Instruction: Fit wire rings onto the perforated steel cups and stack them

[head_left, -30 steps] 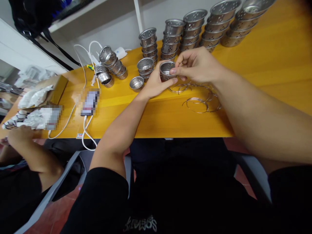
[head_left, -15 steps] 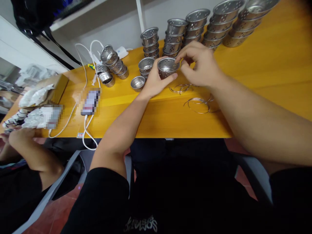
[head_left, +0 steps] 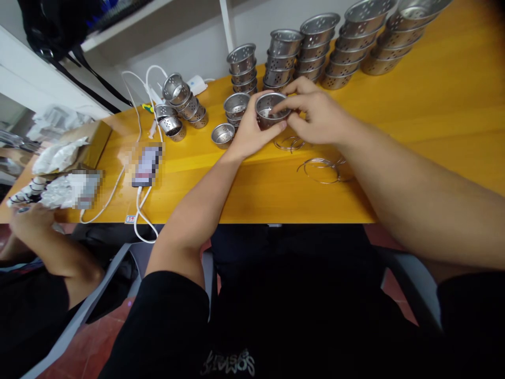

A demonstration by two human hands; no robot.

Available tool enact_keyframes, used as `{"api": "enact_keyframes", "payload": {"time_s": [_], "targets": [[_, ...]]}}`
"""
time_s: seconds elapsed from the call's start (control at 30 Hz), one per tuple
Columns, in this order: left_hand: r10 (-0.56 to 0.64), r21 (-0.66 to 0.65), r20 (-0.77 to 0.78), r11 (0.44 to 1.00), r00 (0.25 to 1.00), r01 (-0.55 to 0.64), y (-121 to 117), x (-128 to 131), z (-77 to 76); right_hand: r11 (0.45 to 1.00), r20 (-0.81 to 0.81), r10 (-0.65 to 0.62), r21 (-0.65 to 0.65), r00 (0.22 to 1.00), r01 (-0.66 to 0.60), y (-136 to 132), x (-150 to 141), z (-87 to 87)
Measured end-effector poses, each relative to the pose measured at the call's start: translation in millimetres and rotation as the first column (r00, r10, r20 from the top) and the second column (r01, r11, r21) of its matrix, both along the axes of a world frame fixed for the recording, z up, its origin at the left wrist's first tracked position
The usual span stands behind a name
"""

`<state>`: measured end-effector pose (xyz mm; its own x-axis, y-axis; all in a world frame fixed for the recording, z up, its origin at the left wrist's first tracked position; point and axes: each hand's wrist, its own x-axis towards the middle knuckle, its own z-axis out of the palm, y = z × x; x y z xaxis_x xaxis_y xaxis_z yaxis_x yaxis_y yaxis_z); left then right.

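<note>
My left hand (head_left: 252, 131) wraps round a perforated metal cup (head_left: 265, 120), its thumb along the near side; the cup's open mouth faces up. From the right, my right hand (head_left: 311, 113) straddles the cup's rim, index finger dipping inside and thumb against the outer wall. Whether a wire lies inside the cup is too small to tell. Below my right hand, thin wire rings (head_left: 321, 171) lie loose on the table. Beside my left hand sit a small perforated cup (head_left: 223, 136) and a short stack of cups (head_left: 236, 107).
Tall stacks of perforated cups (head_left: 280, 63) line the back of the yellow table (head_left: 276, 200). More cups (head_left: 189, 108) lean together at the left, near a phone (head_left: 147, 166) with white cables. A co-worker's arm (head_left: 59, 247) and plastic bags (head_left: 63, 189) are at far left.
My right hand has shifted slightly, its index finger moving from the cup's right rim down into the cup. The left hand stays in place. The co-worker's hand has moved slightly.
</note>
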<state>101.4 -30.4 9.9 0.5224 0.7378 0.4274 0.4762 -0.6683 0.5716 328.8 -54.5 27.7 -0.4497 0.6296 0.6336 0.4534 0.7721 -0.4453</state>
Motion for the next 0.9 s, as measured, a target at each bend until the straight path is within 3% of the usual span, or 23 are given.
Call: {"api": "enact_keyframes", "payload": {"time_s": [0.1,0.27,0.43,0.6,0.77,0.9], "targets": [[-0.008,-0.003,0.028,1.0,1.0,0.008,-3,1,2.2,0.999,-0.046,-0.035,0.025,0.998,0.036,-7,-3,5.8],[-0.025,0.013,0.27,1.0,0.962,0.022,-13,4,8.4,0.987,-0.19,-0.148,0.037,0.97,0.158,-16,-7,12.1],[0.148,0.154,0.076,0.975,0.986,-0.158,-21,-8,32.5,0.975,-0.279,-0.217,-0.015,0.935,0.222,-9,-3,5.5],[0.152,0.181,0.063,0.97,0.986,-0.161,-5,-46,62.2,0.955,-0.254,-0.29,-0.134,0.923,0.263,-7,0,4.8],[0.152,0.152,0.129,0.973,0.98,-0.171,18,-75,66.4,0.95,-0.211,-0.297,-0.166,0.931,0.265,-11,-2,8.2],[0.287,0.141,0.102,0.944,0.952,-0.3,11,-77,71.1,0.978,-0.137,-0.178,-0.131,0.975,0.16,-16,-7,11.0]]}}
